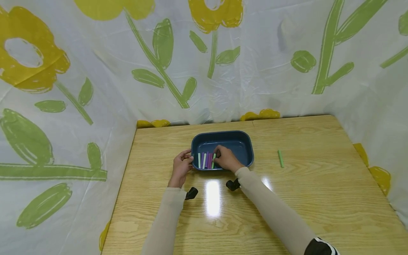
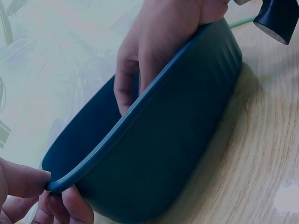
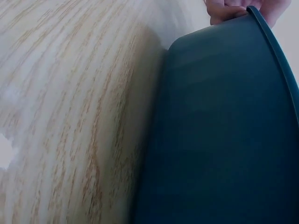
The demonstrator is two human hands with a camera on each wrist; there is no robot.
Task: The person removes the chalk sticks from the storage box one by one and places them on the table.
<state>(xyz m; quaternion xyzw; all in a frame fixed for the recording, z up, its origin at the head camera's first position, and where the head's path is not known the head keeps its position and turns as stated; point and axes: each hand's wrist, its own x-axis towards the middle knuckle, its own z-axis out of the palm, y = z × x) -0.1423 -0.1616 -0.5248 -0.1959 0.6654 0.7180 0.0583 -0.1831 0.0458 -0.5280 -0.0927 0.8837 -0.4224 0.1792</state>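
Two hands are at work: your left hand (image 1: 182, 165) grips the rim of one box beside it, and your right hand (image 1: 225, 158), inside, pinches a green stick (image 1: 213, 162) at its fingertips. Between your hands, counting that one, about seven slim sticks stand in a row on the box floor: two whitish, two purple, two magenta (image 1: 209, 161), one green. One more, a loose green stick (image 1: 281, 158), lies well to the right of your right hand. The box (image 1: 239, 151) is smooth, dark blue and round-cornered; beneath your hands, the table (image 1: 153, 219) shows glossy, streaky wood grain.
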